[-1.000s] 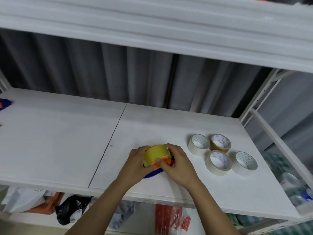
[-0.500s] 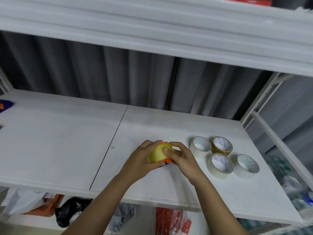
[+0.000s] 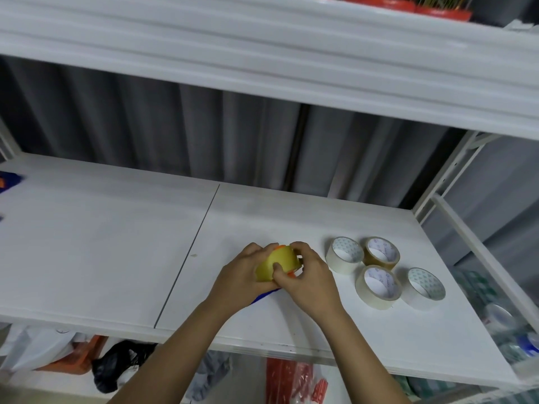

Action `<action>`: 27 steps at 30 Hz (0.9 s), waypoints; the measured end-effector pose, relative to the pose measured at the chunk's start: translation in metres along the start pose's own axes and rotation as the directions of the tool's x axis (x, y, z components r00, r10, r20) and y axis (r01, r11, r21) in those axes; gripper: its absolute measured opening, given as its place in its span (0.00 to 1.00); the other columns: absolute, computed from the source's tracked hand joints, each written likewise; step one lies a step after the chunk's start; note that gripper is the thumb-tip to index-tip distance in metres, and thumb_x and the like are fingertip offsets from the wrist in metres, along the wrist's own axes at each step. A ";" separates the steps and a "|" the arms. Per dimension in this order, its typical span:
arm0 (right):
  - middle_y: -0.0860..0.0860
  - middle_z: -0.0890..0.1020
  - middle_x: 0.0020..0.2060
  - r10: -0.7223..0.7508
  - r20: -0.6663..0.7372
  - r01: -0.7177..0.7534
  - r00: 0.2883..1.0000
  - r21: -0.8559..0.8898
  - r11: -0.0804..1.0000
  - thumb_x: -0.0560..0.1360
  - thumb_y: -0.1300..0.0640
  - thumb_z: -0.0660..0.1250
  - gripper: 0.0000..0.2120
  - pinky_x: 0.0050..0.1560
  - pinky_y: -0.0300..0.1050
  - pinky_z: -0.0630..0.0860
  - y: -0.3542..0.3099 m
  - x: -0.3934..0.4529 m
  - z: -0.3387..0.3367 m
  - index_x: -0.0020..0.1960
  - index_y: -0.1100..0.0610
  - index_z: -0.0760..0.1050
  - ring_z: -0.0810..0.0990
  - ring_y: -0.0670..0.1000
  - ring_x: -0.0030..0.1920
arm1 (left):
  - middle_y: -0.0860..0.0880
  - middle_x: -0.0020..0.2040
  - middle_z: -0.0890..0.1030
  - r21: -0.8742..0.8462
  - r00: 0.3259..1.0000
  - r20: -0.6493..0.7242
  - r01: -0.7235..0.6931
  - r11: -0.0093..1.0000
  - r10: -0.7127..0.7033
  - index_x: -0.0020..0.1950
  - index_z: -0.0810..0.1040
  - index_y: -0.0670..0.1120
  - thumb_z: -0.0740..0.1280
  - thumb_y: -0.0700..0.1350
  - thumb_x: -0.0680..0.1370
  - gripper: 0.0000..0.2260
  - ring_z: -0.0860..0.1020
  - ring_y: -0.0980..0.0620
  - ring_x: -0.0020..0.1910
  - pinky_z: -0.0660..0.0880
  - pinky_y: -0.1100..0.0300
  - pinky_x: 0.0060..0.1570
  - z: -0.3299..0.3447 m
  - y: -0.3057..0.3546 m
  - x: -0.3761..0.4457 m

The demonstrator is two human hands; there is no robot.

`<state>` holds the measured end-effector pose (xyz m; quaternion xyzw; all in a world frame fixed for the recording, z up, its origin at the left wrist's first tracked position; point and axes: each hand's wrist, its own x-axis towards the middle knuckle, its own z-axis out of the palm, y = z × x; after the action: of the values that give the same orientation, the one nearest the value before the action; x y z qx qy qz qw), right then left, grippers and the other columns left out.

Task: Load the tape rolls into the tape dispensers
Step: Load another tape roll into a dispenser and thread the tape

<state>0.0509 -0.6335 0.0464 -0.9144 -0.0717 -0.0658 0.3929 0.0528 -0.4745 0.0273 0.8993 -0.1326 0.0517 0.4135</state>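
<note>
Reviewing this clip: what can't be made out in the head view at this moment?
- Dispenser: only orange and blue slivers show; both hands cover the rest, so whether the yellow roll is seated is unclear.
- Left hand and right hand: fingertips hidden behind the roll.
- Blue thing on the shelf: cut off by the left edge.
- Print inside the four spare rolls: too small to read.
- Lower-shelf bags: blurred.

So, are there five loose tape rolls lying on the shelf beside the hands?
No, only four loose tape rolls lie on the shelf; a fifth, yellow roll is held.
</note>
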 end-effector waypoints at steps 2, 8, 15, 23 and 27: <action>0.41 0.73 0.46 -0.020 0.038 0.023 0.999 -0.099 0.995 0.67 0.40 0.67 0.25 0.36 0.37 0.67 -0.002 -0.001 -0.004 0.60 0.46 0.67 0.74 0.46 0.44 | 0.59 0.54 0.71 0.009 1.000 0.001 -0.008 1.000 0.008 0.70 0.65 0.60 0.69 0.59 0.71 0.29 0.75 0.57 0.51 0.74 0.62 0.48 0.002 -0.002 0.000; 0.41 0.77 0.46 0.028 0.108 -0.030 0.994 0.021 0.999 0.69 0.41 0.69 0.25 0.40 0.36 0.73 0.005 0.003 -0.011 0.62 0.45 0.68 0.76 0.44 0.45 | 0.57 0.56 0.71 0.020 1.000 -0.011 -0.001 1.000 0.001 0.70 0.64 0.59 0.70 0.60 0.71 0.30 0.74 0.56 0.52 0.75 0.58 0.50 0.008 0.001 0.003; 0.49 0.83 0.53 0.079 0.312 -0.246 0.947 0.542 0.804 0.76 0.53 0.67 0.12 0.54 0.35 0.76 0.022 0.006 -0.019 0.59 0.49 0.76 0.81 0.46 0.55 | 0.58 0.56 0.69 -0.042 1.000 -0.015 -0.024 0.999 0.023 0.70 0.65 0.60 0.70 0.57 0.71 0.29 0.72 0.58 0.55 0.73 0.60 0.53 0.006 0.004 -0.002; 0.44 0.82 0.47 -0.150 -0.191 0.163 0.970 0.054 0.985 0.74 0.53 0.70 0.08 0.49 0.35 0.75 0.016 -0.007 0.000 0.51 0.54 0.81 0.78 0.42 0.48 | 0.61 0.55 0.68 -0.023 1.000 -0.019 0.009 1.000 -0.009 0.71 0.62 0.62 0.69 0.61 0.71 0.31 0.72 0.60 0.53 0.72 0.63 0.52 0.005 -0.002 -0.003; 0.48 0.83 0.45 -0.132 -0.157 0.141 0.979 0.046 0.989 0.72 0.60 0.70 0.07 0.47 0.41 0.78 0.015 -0.004 -0.006 0.49 0.57 0.83 0.80 0.47 0.45 | 0.61 0.53 0.68 -0.014 1.000 -0.013 -0.007 1.000 0.006 0.68 0.62 0.66 0.70 0.61 0.70 0.29 0.72 0.60 0.51 0.73 0.61 0.51 0.005 -0.002 -0.005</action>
<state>0.0493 -0.6478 0.0390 -0.8881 -0.1057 -0.1606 0.4175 0.0481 -0.4762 0.0215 0.8955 -0.1332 0.0579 0.4206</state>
